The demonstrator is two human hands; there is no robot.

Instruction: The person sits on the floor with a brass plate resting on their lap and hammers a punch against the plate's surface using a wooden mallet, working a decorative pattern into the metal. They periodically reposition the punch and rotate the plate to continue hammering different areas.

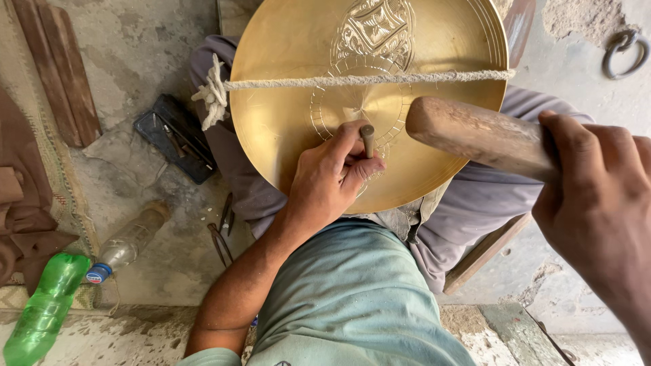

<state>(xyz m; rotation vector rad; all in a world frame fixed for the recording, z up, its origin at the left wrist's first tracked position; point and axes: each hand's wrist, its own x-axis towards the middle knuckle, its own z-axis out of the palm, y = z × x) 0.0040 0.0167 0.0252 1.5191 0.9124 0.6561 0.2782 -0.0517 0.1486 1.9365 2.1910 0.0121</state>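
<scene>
A large round brass plate point(285, 102) rests on my lap, with engraved patterns at its top and centre. A rope point(420, 77) runs taut across it, knotted at the left rim. My left hand point(332, 176) pinches a short metal chisel point(367, 139), its tip set upright on the plate near the centre. My right hand point(600, 203) grips a wooden mallet point(475, 134) by its handle, raised just right of the chisel and apart from it.
On the concrete floor to the left lie a dark tray of small tools point(178, 137), metal pliers point(222, 230), a clear plastic bottle point(129, 240) and a green bottle point(44, 308). Wooden planks point(57, 68) lie top left, a metal ring point(624, 49) top right.
</scene>
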